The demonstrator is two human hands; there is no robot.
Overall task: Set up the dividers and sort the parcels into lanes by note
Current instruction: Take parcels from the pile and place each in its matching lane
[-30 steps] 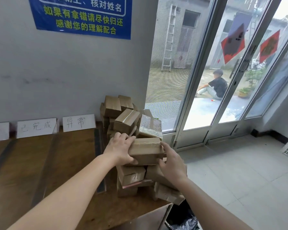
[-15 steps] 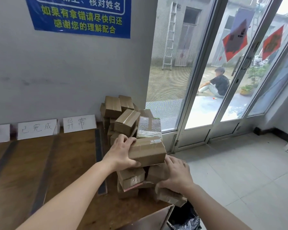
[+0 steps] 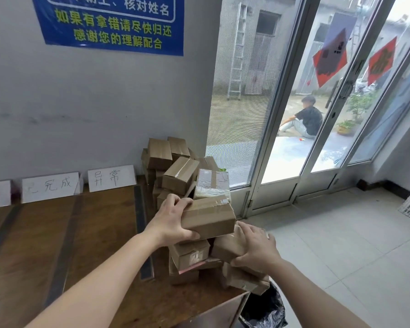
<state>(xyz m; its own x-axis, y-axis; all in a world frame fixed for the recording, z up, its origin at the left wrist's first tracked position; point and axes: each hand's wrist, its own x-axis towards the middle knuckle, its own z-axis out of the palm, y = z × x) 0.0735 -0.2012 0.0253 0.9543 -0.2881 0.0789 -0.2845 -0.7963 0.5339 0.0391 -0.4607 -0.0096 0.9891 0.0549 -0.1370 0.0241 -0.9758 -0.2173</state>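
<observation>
While left grip [image 3: 173,221] clasps top parcel [image 3: 210,218], right grip [image 3: 258,250] clasps lower parcel [image 3: 225,245]; pile [image 3: 180,175] crowds behind.

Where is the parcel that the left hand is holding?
The parcel is mid-frame in the head view, gripped by the left hand at the front of the pile, below a tape-wrapped box and above the right hand.

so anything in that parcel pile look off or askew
Yes. The parcel pile on the table is a jumble of tilted boxes, and the lowest box below the right hand seems to overhang the corner above the black bag.
</observation>
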